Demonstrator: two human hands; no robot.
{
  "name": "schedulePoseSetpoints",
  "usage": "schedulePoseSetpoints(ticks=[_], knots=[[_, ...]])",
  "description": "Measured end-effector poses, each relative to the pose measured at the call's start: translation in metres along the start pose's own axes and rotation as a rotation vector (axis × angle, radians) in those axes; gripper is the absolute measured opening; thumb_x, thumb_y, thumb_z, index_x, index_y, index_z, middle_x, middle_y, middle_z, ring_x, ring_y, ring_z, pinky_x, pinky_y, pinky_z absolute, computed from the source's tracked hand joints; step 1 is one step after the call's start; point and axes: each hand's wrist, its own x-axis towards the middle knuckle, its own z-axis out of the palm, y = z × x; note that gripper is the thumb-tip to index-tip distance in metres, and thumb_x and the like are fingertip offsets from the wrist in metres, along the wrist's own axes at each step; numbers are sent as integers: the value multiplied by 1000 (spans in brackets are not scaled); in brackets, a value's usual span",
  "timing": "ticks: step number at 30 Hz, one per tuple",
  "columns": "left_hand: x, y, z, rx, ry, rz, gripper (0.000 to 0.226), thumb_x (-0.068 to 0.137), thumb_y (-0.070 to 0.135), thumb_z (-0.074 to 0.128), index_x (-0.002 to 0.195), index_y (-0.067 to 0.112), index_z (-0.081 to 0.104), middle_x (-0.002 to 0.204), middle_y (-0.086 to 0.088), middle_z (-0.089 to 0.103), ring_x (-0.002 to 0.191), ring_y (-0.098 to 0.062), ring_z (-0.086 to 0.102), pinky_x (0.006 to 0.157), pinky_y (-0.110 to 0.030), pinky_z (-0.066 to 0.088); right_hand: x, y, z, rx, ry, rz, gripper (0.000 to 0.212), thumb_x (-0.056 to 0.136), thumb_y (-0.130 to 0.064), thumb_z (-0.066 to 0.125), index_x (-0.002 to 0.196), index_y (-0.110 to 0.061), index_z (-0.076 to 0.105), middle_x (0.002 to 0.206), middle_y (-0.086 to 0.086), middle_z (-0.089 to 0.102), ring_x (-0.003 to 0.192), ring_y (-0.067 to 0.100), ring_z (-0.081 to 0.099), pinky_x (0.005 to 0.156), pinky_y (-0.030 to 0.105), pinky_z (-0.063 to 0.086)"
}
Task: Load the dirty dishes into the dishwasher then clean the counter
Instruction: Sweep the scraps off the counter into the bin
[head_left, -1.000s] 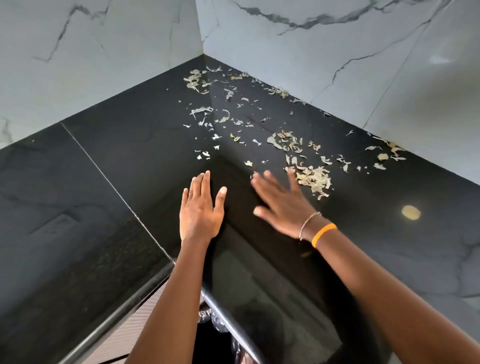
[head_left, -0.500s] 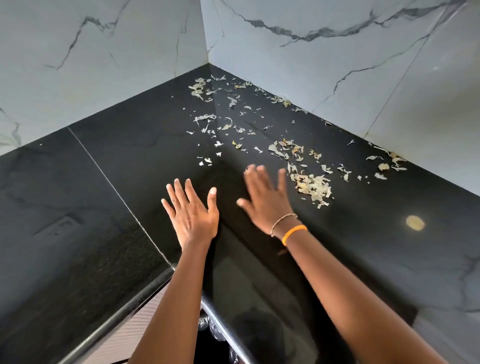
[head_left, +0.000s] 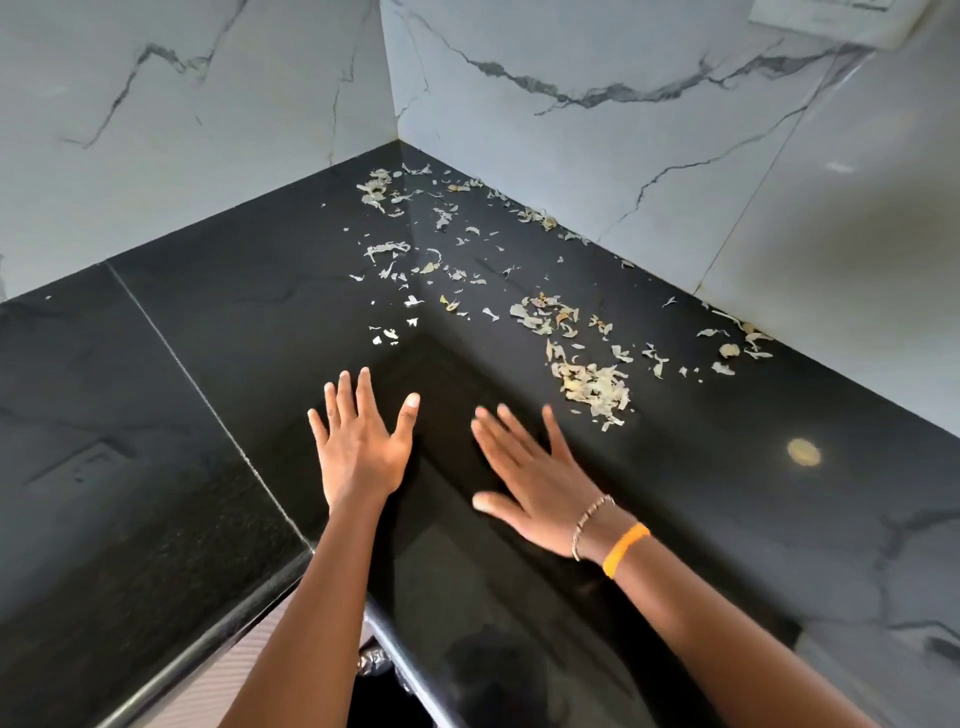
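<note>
A black stone counter (head_left: 182, 364) fills an L-shaped corner. Pale dry peel scraps lie scattered over it, thickest in a small heap (head_left: 595, 387) and in a looser patch (head_left: 545, 314), with more near the corner (head_left: 376, 189). My left hand (head_left: 361, 447) is flat over the counter with fingers spread, holding nothing. My right hand (head_left: 540, 478) is also flat with straight fingers, slightly blurred, just left of and below the heap, not touching it. An orange band and a thin bracelet sit on my right wrist.
White marble walls (head_left: 571, 78) close the corner at the back. The counter's rounded front edge (head_left: 171, 670) runs below my arms. A seam (head_left: 208, 400) crosses the left slab. A round light reflection (head_left: 803, 451) shows on the right.
My right hand has pulled back toward me, away from the scrap heap, with fingers spread. My left hand has spread its fingers. The view has tilted up slightly.
</note>
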Motion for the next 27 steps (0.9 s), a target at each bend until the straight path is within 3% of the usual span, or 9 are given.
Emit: schedulePoseSetpoints(ticks=[3, 6, 10, 13, 16, 19, 21, 24, 27], knots=[[1, 1, -1, -5, -7, 7, 78, 88, 65, 16, 150, 19, 8, 158, -5, 5, 146, -20, -4, 118, -43, -3, -26, 20, 8, 19, -51, 6, 87, 80, -67, -14, 149, -16, 2, 156, -4, -4, 143, 17, -7, 115, 44, -5], [0, 2, -2, -23, -2, 9, 76, 89, 64, 19, 150, 20, 10, 158, -6, 7, 146, -21, -3, 118, -44, -2, -31, 54, 4, 77, -53, 161, 97, 70, -72, -24, 148, -18, -3, 155, -6, -11, 142, 11, -15, 119, 38, -1], [-1, 0, 0, -94, 27, 38, 78, 86, 66, 20, 149, 21, 14, 157, -4, 15, 146, -21, 2, 118, -46, -1, -14, 60, -5, 148, 23, 401, 71, 94, -54, 18, 148, -12, -2, 158, 2, -4, 145, 16, -6, 118, 39, -1], [-4, -2, -3, -227, 59, 120, 76, 87, 70, 19, 149, 26, 15, 151, 2, 32, 143, -19, 20, 118, -43, 4, -2, 11, 2, 178, 22, 130, 72, 93, -49, 27, 148, -9, 4, 157, 7, 3, 145, 21, 1, 118, 45, 4], [-9, -3, -7, -517, 101, 155, 69, 85, 66, 26, 146, 36, 18, 139, 13, 46, 130, -12, 43, 113, -42, 28, 5, -18, 14, 68, -4, -128, 72, 90, -54, 16, 148, -11, 12, 157, 4, 10, 145, 20, 8, 117, 43, 6], [-12, -3, -12, -705, 121, 148, 66, 85, 63, 33, 145, 38, 21, 133, 15, 51, 122, -2, 50, 102, -26, 40, 27, 7, 7, 98, -19, -73, 81, 81, -62, 5, 149, -18, 5, 158, -2, 1, 145, 14, -1, 118, 37, 1], [-12, -3, -13, -731, 137, 143, 65, 85, 61, 34, 145, 39, 21, 131, 18, 51, 118, 2, 52, 94, -10, 38, 46, 32, 4, 100, -18, 119, 85, 78, -67, 0, 149, -19, 0, 157, -3, -4, 145, 13, -5, 118, 38, -1], [-10, -4, -12, -755, 197, 159, 64, 86, 59, 36, 145, 39, 20, 132, 19, 49, 113, 4, 53, 89, -6, 38, 80, 27, -2, 113, 37, 384, 70, 95, -52, 23, 148, -13, 2, 158, 2, -3, 145, 19, -4, 117, 44, -2], [-4, -5, -15, -982, 344, 39, 64, 85, 55, 40, 143, 31, 31, 131, 9, 49, 109, -6, 54, 92, -19, 42, 111, -35, -3, 176, 61, 54, 59, 98, -31, 34, 149, -17, 6, 158, -1, 1, 145, 17, -1, 117, 43, 1]])
